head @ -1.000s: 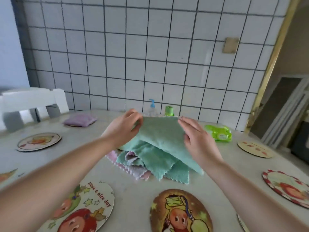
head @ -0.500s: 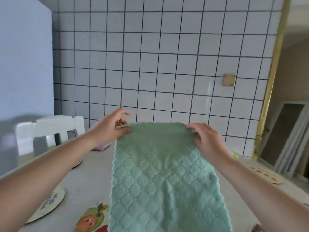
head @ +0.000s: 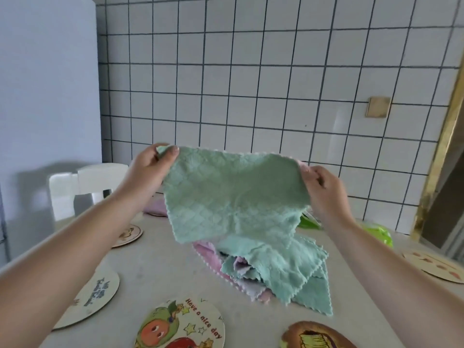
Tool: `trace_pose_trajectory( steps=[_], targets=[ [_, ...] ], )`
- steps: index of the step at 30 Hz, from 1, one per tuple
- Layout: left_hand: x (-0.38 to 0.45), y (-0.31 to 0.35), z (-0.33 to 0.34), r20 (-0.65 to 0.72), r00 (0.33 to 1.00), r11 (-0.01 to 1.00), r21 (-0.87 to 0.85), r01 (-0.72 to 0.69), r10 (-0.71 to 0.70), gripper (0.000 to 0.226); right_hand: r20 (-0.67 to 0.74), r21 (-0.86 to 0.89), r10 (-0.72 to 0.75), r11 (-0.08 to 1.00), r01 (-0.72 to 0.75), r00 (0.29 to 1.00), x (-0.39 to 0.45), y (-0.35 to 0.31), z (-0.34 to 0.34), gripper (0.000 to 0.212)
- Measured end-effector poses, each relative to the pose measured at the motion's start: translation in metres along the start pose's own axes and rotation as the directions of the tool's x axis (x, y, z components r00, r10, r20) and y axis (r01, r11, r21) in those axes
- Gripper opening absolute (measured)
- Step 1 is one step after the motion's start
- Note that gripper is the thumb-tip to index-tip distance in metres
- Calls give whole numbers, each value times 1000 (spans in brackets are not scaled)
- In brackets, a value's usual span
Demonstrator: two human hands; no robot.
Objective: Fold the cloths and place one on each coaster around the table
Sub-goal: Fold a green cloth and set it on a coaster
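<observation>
Green quilted cloth (head: 231, 194), zigzag-edged, top corners pinched by left hand (head: 148, 169) and right hand (head: 324, 187).

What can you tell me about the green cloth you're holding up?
The green cloth is a pale mint square with a quilted diamond pattern and zigzag edges, and it looks soft and fluffy. It hangs in the air, spread out and sagging slightly in the middle, above the pile of green, pink and lilac cloths on the table. The left hand pinches its top left corner and the right hand pinches its top right corner. A bit of pink shows at the right grip.
</observation>
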State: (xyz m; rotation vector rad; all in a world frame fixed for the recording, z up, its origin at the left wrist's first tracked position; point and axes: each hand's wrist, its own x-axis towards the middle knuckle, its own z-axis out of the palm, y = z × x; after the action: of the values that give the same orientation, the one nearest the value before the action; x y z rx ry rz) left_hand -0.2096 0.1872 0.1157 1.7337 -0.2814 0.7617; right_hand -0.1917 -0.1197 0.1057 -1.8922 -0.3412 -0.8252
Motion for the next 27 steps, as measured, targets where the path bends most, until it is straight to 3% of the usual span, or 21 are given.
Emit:
trace_pose_trajectory(
  steps=[2,5,9,11,16,18,20,22,24,25,27],
  targets=[
    [-21,-4,-4,32,999,1000,13,5,-5,30,73,79,116,989,-121,991,-19,9,0,38],
    [-68,-33,-9,82,991,994,51,98,-102,15,222,109,264,950,-293,939,-59,33,2,31],
    [-138,-80,-9,158,912,926,58,374,-378,10,361,-48,427,896,-441,829,-123,76,6,37],
    [-167,-93,-11,190,876,895,133,425,-444,16,421,-109,471,875,-472,775,-152,94,4,37],
    [-211,-101,-19,285,810,858,180,481,-513,19,507,-172,472,875,-452,721,-199,104,-7,31],
    [-220,-103,-22,349,769,844,233,483,-536,33,518,-183,475,874,-451,711,-205,108,-12,57],
    [-224,-104,-21,362,746,829,244,503,-559,23,540,-212,454,888,-407,708,-204,110,-15,83],
    [-222,-107,-18,349,729,808,231,542,-588,17,569,-206,433,898,-389,699,-203,116,-15,72],
    [-215,-111,-15,310,725,788,219,575,-615,17,576,-135,425,892,-431,699,-200,120,-14,37],
    [-210,-114,-14,288,726,781,212,587,-624,16,594,-107,421,886,-452,685,-197,123,-14,30],
    [-197,-121,-10,264,731,777,227,587,-630,14,622,-81,404,885,-458,671,-192,128,-14,44]
  ],
)
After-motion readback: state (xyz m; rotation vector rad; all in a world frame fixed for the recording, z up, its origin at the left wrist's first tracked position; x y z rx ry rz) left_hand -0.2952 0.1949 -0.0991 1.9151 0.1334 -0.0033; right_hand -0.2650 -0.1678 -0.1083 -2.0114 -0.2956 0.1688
